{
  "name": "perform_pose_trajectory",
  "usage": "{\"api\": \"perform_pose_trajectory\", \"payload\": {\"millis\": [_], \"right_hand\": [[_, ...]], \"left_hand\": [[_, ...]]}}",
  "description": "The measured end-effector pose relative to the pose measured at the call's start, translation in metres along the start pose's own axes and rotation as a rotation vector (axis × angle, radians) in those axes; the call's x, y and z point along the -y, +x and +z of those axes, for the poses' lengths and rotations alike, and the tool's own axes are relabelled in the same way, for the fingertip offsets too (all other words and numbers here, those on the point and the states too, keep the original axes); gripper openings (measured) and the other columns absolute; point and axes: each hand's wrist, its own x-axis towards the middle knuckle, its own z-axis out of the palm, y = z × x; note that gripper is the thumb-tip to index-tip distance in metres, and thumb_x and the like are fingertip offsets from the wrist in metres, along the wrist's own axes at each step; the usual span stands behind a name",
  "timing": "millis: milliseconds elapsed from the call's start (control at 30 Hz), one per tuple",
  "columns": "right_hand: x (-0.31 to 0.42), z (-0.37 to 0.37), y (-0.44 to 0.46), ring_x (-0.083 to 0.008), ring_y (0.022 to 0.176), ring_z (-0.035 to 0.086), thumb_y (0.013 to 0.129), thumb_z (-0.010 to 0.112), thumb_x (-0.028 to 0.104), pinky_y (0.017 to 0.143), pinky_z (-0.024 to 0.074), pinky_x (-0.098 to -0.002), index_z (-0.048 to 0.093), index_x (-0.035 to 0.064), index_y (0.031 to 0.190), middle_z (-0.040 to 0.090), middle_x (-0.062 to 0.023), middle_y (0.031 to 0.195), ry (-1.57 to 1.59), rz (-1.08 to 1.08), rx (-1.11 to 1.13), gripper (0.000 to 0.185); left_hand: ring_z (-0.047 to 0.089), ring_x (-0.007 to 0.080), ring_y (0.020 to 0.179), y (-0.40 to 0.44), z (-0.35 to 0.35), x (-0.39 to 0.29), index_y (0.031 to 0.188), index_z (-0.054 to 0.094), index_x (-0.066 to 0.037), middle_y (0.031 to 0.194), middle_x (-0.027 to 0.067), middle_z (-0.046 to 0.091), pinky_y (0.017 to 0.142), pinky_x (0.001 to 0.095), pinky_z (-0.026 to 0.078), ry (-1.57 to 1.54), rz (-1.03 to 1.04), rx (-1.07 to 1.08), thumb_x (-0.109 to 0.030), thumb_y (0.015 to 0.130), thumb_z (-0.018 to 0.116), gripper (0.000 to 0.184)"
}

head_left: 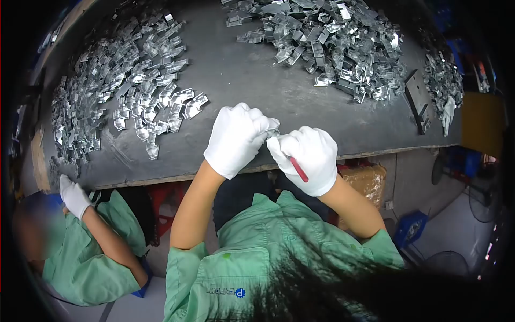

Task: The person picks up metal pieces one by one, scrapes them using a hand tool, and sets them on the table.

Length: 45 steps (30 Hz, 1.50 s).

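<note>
Green short-sleeved work shirt (236, 271), on the wearer, nearest. Right hand (306, 161), white-gloved, closed around a red-handled tool (299, 169), its handle end protruding from the fist. Left hand (238, 139), white-gloved, curled shut, fingertips pinching a small metal piece (274, 132), largely hidden, above the counter's near edge, between the two hands; whether the tool touches it cannot be told. Co-worker's gloved hand (74, 196), at the counter's left corner. Counter (225, 70), dark-topped. Black metal bracket (417, 99), at right. Left heap of bent sheet-metal pieces (161, 96), loosely spread. Right heap of similar pieces (343, 48), denser, farther back.
</note>
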Motion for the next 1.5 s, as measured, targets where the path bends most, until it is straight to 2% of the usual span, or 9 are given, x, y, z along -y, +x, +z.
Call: {"api": "perform_pose_trajectory", "payload": {"millis": [100,233,400,500,767,1033,1233,1367,1500], "right_hand": [[-0.006,-0.004,0.005,-0.0187,0.059,0.057,0.086,0.071,0.017,0.052,0.0454,-0.0331,0.064,0.0129,0.08,0.055,-0.0019,0.067,-0.061,-0.013,0.075,0.009],[-0.019,-0.012,0.001,-0.0147,0.064,0.067,0.105,0.056,0.03,0.051,0.0492,-0.0236,0.063,0.0022,0.102,0.072,-0.0111,0.093,1.039,1.131,0.006,0.029],[-0.056,-0.027,-0.018,-0.0113,0.058,0.063,0.105,0.054,0.034,0.048,0.0457,-0.021,0.06,0.002,0.104,0.072,-0.0103,0.09,1.017,1.103,-0.325,0.033],[-0.075,-0.027,-0.038,-0.0087,0.05,0.056,0.106,0.052,0.035,0.047,0.0431,-0.0213,0.061,0.0025,0.099,0.072,-0.0088,0.086,0.957,1.105,-0.41,0.035],[-0.07,-0.026,-0.036,-0.0076,0.052,0.055,0.105,0.054,0.03,0.049,0.0419,-0.022,0.064,-0.0006,0.09,0.069,-0.0082,0.079,1.04,1.121,-0.412,0.036],[-0.069,-0.03,-0.036,-0.0082,0.052,0.055,0.105,0.056,0.026,0.05,0.043,-0.0228,0.063,-0.0014,0.088,0.071,-0.0104,0.083,1.025,1.104,-0.37,0.033],[-0.064,-0.032,-0.032,-0.0088,0.059,0.06,0.104,0.056,0.028,0.051,0.0449,-0.0215,0.065,-0.0016,0.089,0.071,-0.0095,0.084,1.007,1.101,-0.346,0.034],[-0.051,-0.039,-0.03,-0.0096,0.061,0.063,0.104,0.058,0.026,0.05,0.0445,-0.0216,0.066,-0.0011,0.09,0.072,-0.0098,0.086,1.017,1.07,-0.232,0.032],[-0.025,-0.048,-0.02,-0.0119,0.062,0.066,0.101,0.061,0.019,0.054,0.0476,-0.0268,0.068,-0.0018,0.086,0.074,-0.0107,0.085,0.881,1.038,0.011,0.027]], "left_hand": [[0.06,0.0239,0.08,-0.003,-0.001,0.001,0.098,0.069,-0.019,0.082,-0.0012,0.064,0.068,0.0396,0.045,0.032,-0.009,0.052,-0.012,0.075,0.074,0.024],[0.059,0.026,0.073,0.0,0.0,-0.001,0.093,0.07,-0.02,0.075,-0.0008,0.061,0.066,0.0399,0.046,0.011,0.002,-0.019,-0.01,0.076,0.077,0.02],[0.063,0.0265,0.079,-0.006,-0.036,-0.007,0.095,0.074,-0.018,0.083,0.0041,0.066,0.07,0.0399,0.05,0.262,-0.084,-0.17,-0.013,0.073,0.08,0.023],[0.064,0.0325,0.083,-0.001,-0.067,-0.006,0.101,0.07,-0.009,0.093,0.0133,0.066,0.07,0.0415,0.052,0.713,-0.439,-0.303,-0.013,0.073,0.078,0.029],[0.063,0.0263,0.09,0.103,-0.005,-0.032,0.106,0.07,-0.012,0.097,0.0055,0.067,0.076,0.0395,0.048,0.5,-0.239,-0.121,-0.035,0.077,0.08,0.038],[0.06,0.0223,0.084,0.04,-0.016,-0.036,0.1,0.068,-0.013,0.083,0.002,0.059,0.074,0.037,0.046,0.564,0.24,0.05,-0.013,0.079,0.072,0.022],[0.059,0.0215,0.088,-0.018,-0.033,-0.038,0.109,0.067,-0.015,0.093,0.0019,0.062,0.076,0.0363,0.046,0.286,0.006,0.289,-0.009,0.073,0.07,0.036],[0.06,0.024,0.086,-0.016,-0.024,-0.049,0.113,0.068,-0.015,0.088,0.0021,0.063,0.076,0.0381,0.046,0.19,-0.209,-0.061,-0.016,0.08,0.074,0.034],[0.058,0.0236,0.08,-0.007,-0.001,-0.027,0.112,0.068,-0.02,0.083,-0.0002,0.06,0.071,0.0393,0.044,0.217,-0.072,0.086,-0.019,0.082,0.075,0.031]]}}
